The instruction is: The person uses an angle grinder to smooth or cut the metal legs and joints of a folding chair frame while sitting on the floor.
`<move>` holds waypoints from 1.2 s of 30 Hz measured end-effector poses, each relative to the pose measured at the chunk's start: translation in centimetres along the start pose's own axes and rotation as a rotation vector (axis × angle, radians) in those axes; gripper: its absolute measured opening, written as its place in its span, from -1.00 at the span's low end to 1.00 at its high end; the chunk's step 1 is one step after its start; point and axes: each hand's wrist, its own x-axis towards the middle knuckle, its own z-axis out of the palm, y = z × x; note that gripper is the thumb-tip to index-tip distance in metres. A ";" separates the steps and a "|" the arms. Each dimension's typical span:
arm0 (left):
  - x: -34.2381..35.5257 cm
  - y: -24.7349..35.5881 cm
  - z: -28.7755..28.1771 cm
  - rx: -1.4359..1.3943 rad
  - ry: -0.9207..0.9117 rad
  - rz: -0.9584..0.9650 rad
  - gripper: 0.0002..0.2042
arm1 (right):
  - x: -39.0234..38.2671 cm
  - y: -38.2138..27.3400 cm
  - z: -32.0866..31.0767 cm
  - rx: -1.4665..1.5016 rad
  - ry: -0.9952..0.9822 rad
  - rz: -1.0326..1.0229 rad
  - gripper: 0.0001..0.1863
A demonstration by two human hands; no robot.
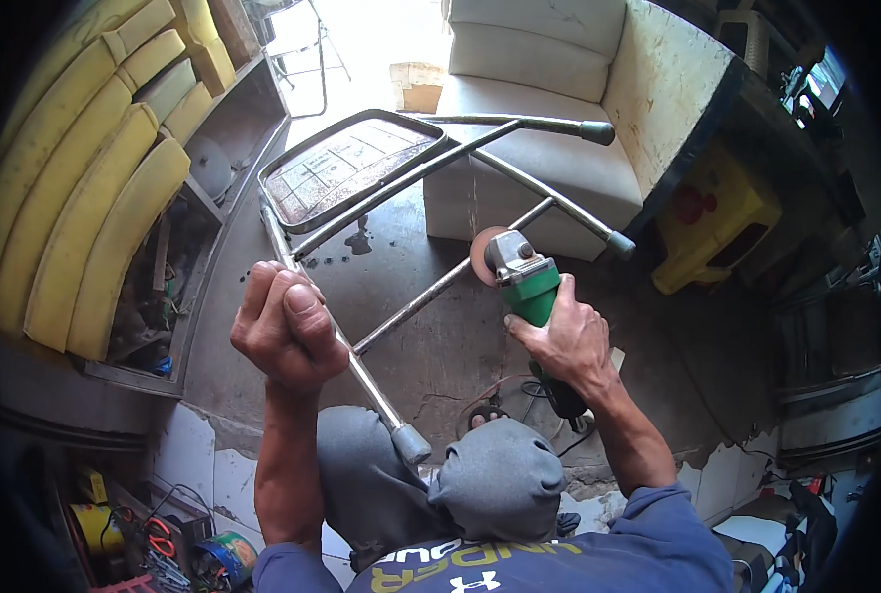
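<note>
L hand (290,326) closed; R hand (571,341) grips grinder (531,293); disc (480,255) at x-bar (411,310); floor (430,351) gap below.

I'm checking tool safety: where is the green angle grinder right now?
In the head view, the green angle grinder is right of centre, in the person's right hand, its disc close to the metal frame's crossbar.

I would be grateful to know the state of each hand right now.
Left hand: curled closed at the metal frame; whether it holds it cannot be told.
Right hand: closed, holding the green angle grinder.
</note>
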 end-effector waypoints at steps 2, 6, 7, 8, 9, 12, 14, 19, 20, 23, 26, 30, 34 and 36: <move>1.3 0.6 0.3 -0.008 0.010 -0.026 -0.67 | -0.6 -0.9 0.8 0.086 -0.003 -0.068 -0.24; 3.4 0.7 0.8 0.047 -0.018 0.070 -0.65 | -2.8 -2.0 4.5 0.206 0.066 -0.335 -0.21; 4.0 0.9 0.9 0.052 -0.019 0.057 -0.64 | -2.9 -1.8 4.9 0.235 0.096 -0.340 -0.21; 4.5 1.3 1.0 0.059 -0.018 0.043 -0.64 | -2.9 -1.6 5.2 0.265 0.125 -0.346 -0.21; 5.1 1.5 1.1 0.068 -0.017 0.031 -0.63 | -2.8 -1.4 5.3 0.296 0.153 -0.354 -0.20; 6.8 1.2 1.6 0.094 -0.031 0.040 -0.63 | -1.3 -0.1 4.7 0.330 0.269 -0.153 -0.20; 7.9 0.9 2.2 0.108 -0.045 0.055 -0.64 | 0.0 0.7 4.4 0.337 0.310 -0.042 -0.22; 9.6 2.3 3.7 0.167 -0.093 0.001 -0.64 | -0.6 -0.5 6.3 0.448 0.352 -0.296 -0.15; 9.8 2.7 3.7 0.162 -0.089 -0.029 -0.64 | -1.5 -1.2 7.1 0.456 0.362 -0.374 -0.15; 10.6 2.5 4.5 0.161 -0.067 -0.116 -0.58 | -2.1 -1.6 7.7 0.439 0.394 -0.464 -0.14; 11.3 2.1 4.1 0.203 -0.074 -0.103 -0.53 | -1.1 -0.8 7.8 0.458 0.460 -0.426 -0.16; 12.0 2.1 3.9 0.159 -0.090 -0.127 -0.54 | 2.6 1.7 6.9 0.538 0.488 -0.193 -0.19; 12.0 2.0 4.7 0.146 -0.092 -0.130 -0.53 | 5.4 5.0 5.6 0.568 0.479 0.011 -0.20; 11.9 2.4 5.1 0.166 -0.092 -0.135 -0.54 | 4.7 4.6 5.6 0.513 0.476 -0.034 -0.21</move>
